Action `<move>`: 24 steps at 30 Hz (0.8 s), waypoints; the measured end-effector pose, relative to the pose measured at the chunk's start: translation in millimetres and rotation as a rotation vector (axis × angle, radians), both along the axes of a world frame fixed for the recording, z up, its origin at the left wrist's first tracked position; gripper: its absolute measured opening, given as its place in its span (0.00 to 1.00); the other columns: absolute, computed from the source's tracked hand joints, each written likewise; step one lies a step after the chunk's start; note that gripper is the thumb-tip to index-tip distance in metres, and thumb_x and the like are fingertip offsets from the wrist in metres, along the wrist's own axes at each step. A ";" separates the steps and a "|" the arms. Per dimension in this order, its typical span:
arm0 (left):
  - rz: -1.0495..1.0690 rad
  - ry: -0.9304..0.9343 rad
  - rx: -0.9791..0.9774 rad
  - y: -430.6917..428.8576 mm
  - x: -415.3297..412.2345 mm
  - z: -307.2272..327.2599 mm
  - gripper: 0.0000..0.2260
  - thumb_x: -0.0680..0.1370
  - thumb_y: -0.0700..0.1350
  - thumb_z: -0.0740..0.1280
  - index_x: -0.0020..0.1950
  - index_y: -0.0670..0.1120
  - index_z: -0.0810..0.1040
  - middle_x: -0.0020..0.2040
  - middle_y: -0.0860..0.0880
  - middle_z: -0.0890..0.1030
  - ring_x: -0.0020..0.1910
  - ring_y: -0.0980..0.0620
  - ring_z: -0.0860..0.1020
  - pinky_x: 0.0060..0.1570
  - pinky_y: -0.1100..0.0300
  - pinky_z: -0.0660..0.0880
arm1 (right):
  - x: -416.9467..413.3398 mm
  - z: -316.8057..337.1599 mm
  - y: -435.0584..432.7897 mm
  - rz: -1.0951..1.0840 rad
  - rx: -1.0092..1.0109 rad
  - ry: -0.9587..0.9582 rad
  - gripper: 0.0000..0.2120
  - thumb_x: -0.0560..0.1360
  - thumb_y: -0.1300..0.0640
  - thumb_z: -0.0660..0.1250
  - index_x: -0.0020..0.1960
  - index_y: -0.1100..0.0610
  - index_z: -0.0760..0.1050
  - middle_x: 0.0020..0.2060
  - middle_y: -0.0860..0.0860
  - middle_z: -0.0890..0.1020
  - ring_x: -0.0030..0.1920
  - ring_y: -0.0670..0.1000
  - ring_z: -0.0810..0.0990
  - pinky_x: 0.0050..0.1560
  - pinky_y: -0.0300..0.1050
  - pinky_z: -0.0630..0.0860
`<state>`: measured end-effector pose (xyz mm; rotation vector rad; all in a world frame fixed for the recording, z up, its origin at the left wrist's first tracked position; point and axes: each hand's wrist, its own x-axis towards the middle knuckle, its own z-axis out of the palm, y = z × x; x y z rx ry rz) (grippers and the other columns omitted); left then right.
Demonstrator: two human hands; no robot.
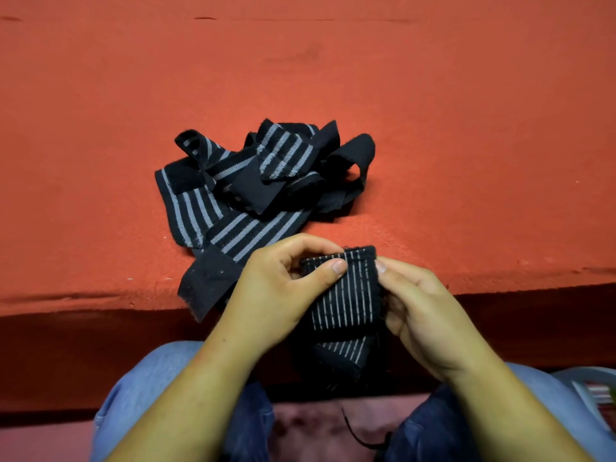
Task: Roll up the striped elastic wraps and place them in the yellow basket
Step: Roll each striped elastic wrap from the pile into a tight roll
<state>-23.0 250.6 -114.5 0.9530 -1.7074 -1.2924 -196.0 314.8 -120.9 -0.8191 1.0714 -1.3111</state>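
A black elastic wrap with thin white stripes (346,295) is held over the front edge of the red surface. My left hand (276,295) pinches its upper left side, thumb on top of the stripes. My right hand (420,315) grips its right edge. The wrap's lower end (343,353) hangs folded toward my lap. Behind it, a tangled heap of black wraps with grey stripes (253,191) lies on the surface, one black end (206,285) reaching the front edge. No yellow basket is in view.
The red cloth-covered surface (466,145) stretches away on all sides of the heap. Its front edge (83,305) drops into shadow above my knees in blue jeans (140,388). Something pale with a printed label (596,391) shows at the lower right.
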 end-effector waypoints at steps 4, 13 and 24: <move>-0.001 -0.012 0.006 -0.2 0.6 -0.4 0.05 0.77 0.41 0.76 0.49 0.51 0.86 0.46 0.54 0.87 0.41 0.59 0.84 0.41 0.67 0.77 | -0.6 -1.1 0.0 -0.009 -0.005 -0.004 0.14 0.78 0.53 0.65 0.53 0.52 0.89 0.53 0.55 0.88 0.53 0.49 0.87 0.51 0.40 0.82; 0.060 -0.070 0.039 0.1 -2.0 -5.3 0.09 0.77 0.51 0.76 0.54 0.59 0.79 0.32 0.47 0.82 0.30 0.55 0.78 0.34 0.59 0.74 | -2.7 -9.2 -0.9 -0.116 -0.148 0.256 0.12 0.78 0.53 0.67 0.54 0.53 0.88 0.48 0.54 0.89 0.48 0.47 0.86 0.47 0.38 0.80; 0.054 -0.117 -0.065 -0.5 -0.1 -3.1 0.16 0.78 0.57 0.69 0.37 0.49 0.77 0.30 0.41 0.75 0.27 0.56 0.70 0.30 0.64 0.67 | -4.9 -10.7 -0.3 -0.103 -0.115 0.057 0.15 0.77 0.52 0.68 0.57 0.59 0.86 0.53 0.62 0.87 0.53 0.58 0.87 0.55 0.49 0.84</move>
